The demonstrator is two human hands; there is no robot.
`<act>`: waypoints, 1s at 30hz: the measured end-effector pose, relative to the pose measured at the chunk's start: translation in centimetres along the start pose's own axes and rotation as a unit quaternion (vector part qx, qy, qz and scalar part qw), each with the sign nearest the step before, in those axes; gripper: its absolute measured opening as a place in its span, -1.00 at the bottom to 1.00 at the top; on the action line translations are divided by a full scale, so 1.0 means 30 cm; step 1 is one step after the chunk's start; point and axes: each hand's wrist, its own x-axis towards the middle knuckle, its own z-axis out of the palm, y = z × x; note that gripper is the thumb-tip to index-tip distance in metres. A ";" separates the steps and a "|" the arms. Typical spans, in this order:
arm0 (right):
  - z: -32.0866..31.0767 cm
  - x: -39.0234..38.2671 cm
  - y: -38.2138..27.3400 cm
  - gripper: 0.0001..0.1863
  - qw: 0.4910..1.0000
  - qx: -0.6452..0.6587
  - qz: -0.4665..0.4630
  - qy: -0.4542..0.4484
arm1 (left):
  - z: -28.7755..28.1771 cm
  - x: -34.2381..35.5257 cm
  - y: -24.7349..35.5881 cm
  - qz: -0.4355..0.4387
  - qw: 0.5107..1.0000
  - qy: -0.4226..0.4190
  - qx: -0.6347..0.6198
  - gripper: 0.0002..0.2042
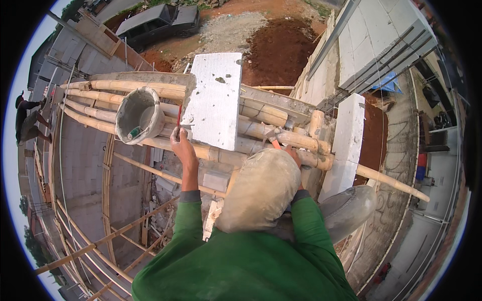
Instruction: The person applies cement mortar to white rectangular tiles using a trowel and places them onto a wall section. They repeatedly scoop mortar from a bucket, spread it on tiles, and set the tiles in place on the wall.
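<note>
Well, left hand pinches thin red stick near its lower end, leaving length free beside white block. Block lies just ahead-right of that hand, bamboo poles underneath bearing weight. Bucket just left of same hand, apparently for easy reach. Right hand, partly hidden behind knee, is at orange-handled tool; cannot tell how closed. Second block right of right hand. Far left of hands, another person; far ahead, parked car.
</note>
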 end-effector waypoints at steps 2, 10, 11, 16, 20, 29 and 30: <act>0.011 -0.007 -0.002 -0.41 1.000 0.021 0.014 -0.006 | -0.057 -0.037 -0.033 -0.025 0.999 0.007 0.034 -0.54; 0.083 -0.036 -0.096 -0.52 0.984 0.130 0.008 0.118 | -0.315 -0.021 -0.049 -0.081 0.993 0.071 -0.045 -0.51; 0.093 -0.037 -0.107 -0.53 0.984 0.133 0.006 0.119 | -0.343 0.015 -0.019 -0.091 0.987 0.101 -0.082 -0.41; 0.117 -0.021 -0.149 -0.58 0.980 0.154 -0.011 0.123 | -0.434 0.190 0.167 -0.074 0.970 0.180 -0.147 -0.05; 0.019 0.012 -0.188 -0.62 0.966 0.191 -0.064 0.159 | -0.466 0.282 0.224 -0.057 0.986 0.110 -0.113 -0.02; -0.480 -0.049 -0.142 -0.69 0.963 0.178 -0.104 0.172 | -0.418 0.449 0.210 -0.073 0.979 0.131 -0.138 -0.39; -0.528 -0.072 -0.123 -0.71 0.957 0.148 -0.123 0.219 | -0.427 0.461 0.192 -0.039 0.982 0.109 -0.149 -0.43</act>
